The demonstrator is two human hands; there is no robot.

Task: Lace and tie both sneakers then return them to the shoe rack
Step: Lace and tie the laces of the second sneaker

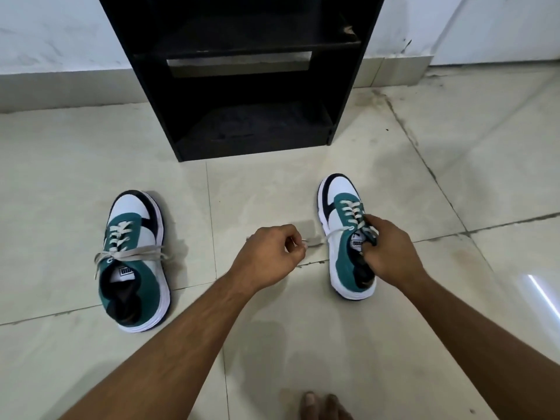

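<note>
Two white, teal and navy sneakers stand on the tiled floor, toes toward the rack. The left sneaker (135, 262) has its grey laces tied in a bow across the top. On the right sneaker (345, 237), the lace (331, 233) is pulled taut out to the left. My left hand (269, 253) pinches that lace end beside the shoe. My right hand (385, 247) grips the shoe's tongue and upper eyelets, covering its right side. The black shoe rack (242, 86) stands ahead against the wall, its shelves bare.
A white wall with a grey skirting runs behind the rack. Bare toes (321, 404) show at the bottom edge. Dark grout lines cross the pale tiles (60, 177).
</note>
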